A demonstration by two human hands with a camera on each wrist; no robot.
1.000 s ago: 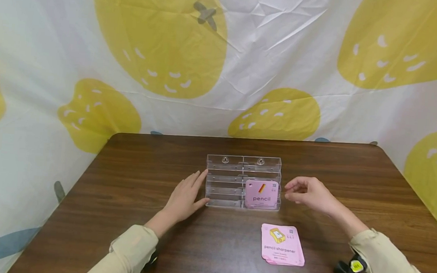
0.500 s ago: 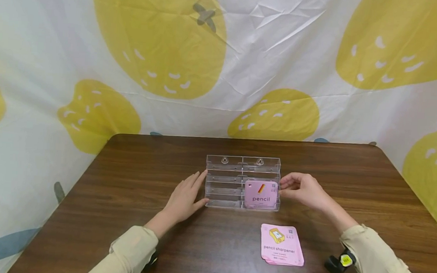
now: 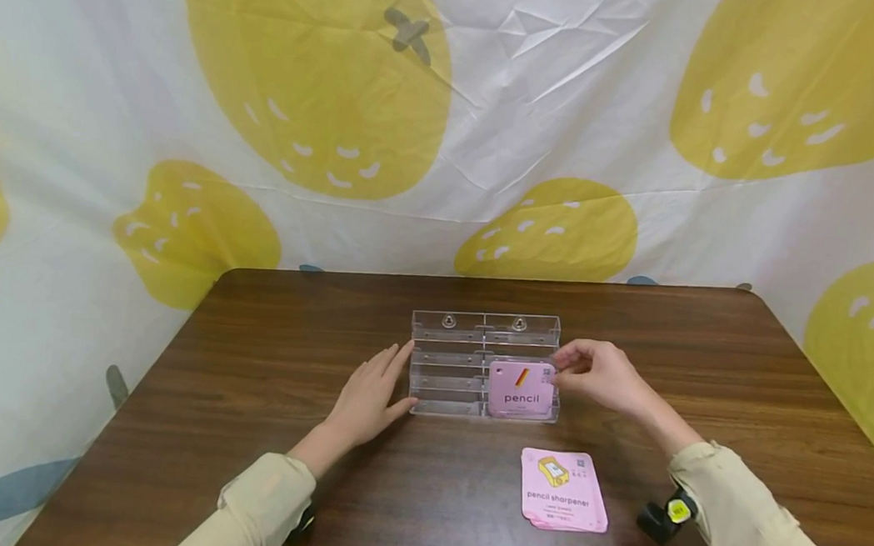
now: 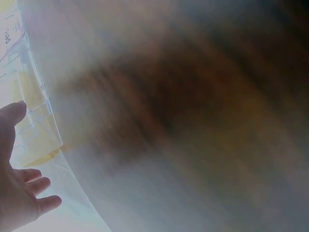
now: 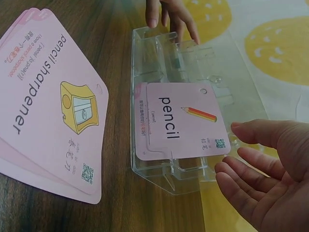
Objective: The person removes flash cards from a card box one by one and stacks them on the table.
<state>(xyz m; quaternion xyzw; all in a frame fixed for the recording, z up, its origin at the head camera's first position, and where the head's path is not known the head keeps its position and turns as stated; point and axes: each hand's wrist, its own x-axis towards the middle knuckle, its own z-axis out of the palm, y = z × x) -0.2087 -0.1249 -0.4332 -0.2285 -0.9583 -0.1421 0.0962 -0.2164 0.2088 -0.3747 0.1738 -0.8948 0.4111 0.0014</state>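
A clear plastic card rack [image 3: 448, 359] with two columns of stepped pockets stands on the table. In its lower right pocket sits a pink flashcard reading "pencil" [image 3: 522, 391]. My left hand [image 3: 369, 392] rests against the rack's left side, fingers extended and thumb at the front corner. At the flashcard's upper right edge is my right hand [image 3: 602, 375]. In the right wrist view, the right hand's thumb and fingers [image 5: 256, 179] are spread apart beside the card's top edge, with nothing gripped between them. A stack of pink flashcards [image 3: 563, 491] topped by "pencil sharpener" lies in front of the rack.
The dark wood table [image 3: 268, 329] carries the rack and stack. Behind it hangs a white cloth with yellow fruit prints [image 3: 320, 90]. A black wrist device [image 3: 666, 517] with a yellow label shows at the right sleeve.
My right hand has moved left, from beside the rack to the edge of the pencil flashcard. The left hand, rack and stack keep their places.
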